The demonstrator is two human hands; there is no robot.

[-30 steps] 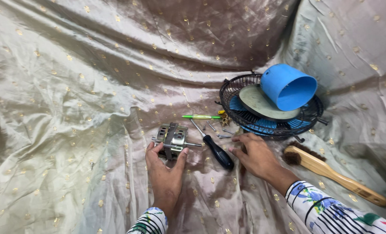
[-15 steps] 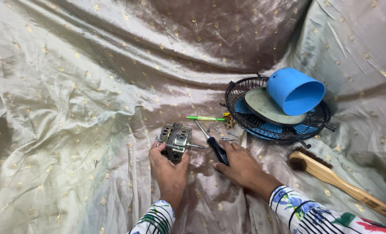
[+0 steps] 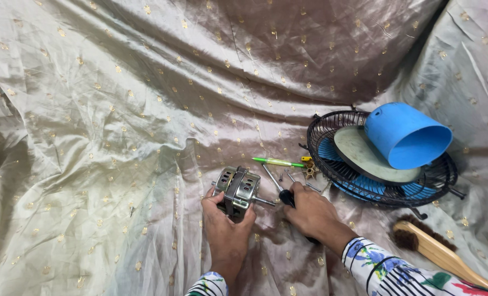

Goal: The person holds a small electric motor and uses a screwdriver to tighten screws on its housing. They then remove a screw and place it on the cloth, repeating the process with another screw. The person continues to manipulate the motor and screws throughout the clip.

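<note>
A small metal fan motor (image 3: pixel 237 188) with a short shaft lies on the shiny beige cloth. My left hand (image 3: pixel 226 228) grips it from below, fingers wrapped around its body. Just to its right, my right hand (image 3: pixel 313 213) is closed over the black handle of a screwdriver (image 3: pixel 279 190), whose metal shank points up and left towards the motor. A green and yellow tester screwdriver (image 3: pixel 278 162) lies flat a little beyond the motor. Some small screws and a small yellow part (image 3: pixel 308 168) lie beside it.
At the right stands a black wire fan guard (image 3: pixel 332 164) holding blue fan blades, a grey round disc (image 3: pixel 364 156) and a blue plastic cup-shaped cover (image 3: pixel 406 135). A wooden-handled brush (image 3: pixel 436 252) lies at the lower right. Folds of the cloth (image 3: pixel 101 137) cover everything else.
My right hand has slid left onto the black screwdriver handle and closed over it. My left hand keeps hold of the motor. The camera has moved closer.
</note>
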